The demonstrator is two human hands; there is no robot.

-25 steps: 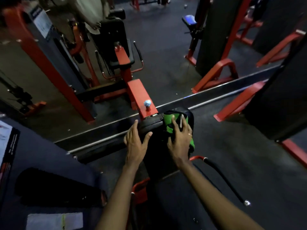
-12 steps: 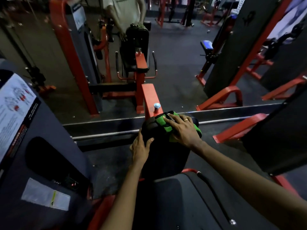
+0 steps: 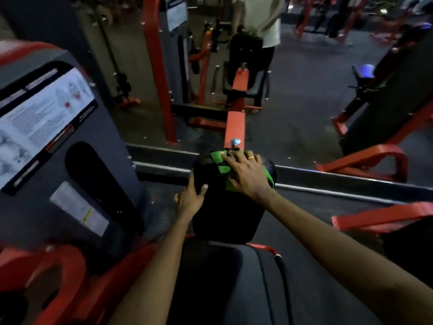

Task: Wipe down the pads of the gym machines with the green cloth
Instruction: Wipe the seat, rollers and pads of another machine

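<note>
Green cloth (image 3: pixel 220 161) mostly hidden under right hand (image 3: pixel 246 175), grip spread flat on black pad (image 3: pixel 225 214). Pad's edge clasped by left hand (image 3: pixel 190 198), fingertips unseen.

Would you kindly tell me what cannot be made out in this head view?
All in the head view:
- Green cloth: mostly covered by the right hand, so its extent is hidden.
- Left hand: the black pad hides whether its fingers wrap behind the edge.
- Instruction placard, left: text blurred by motion.
- Standing person, top: cut off above the chest by the frame edge.
</note>
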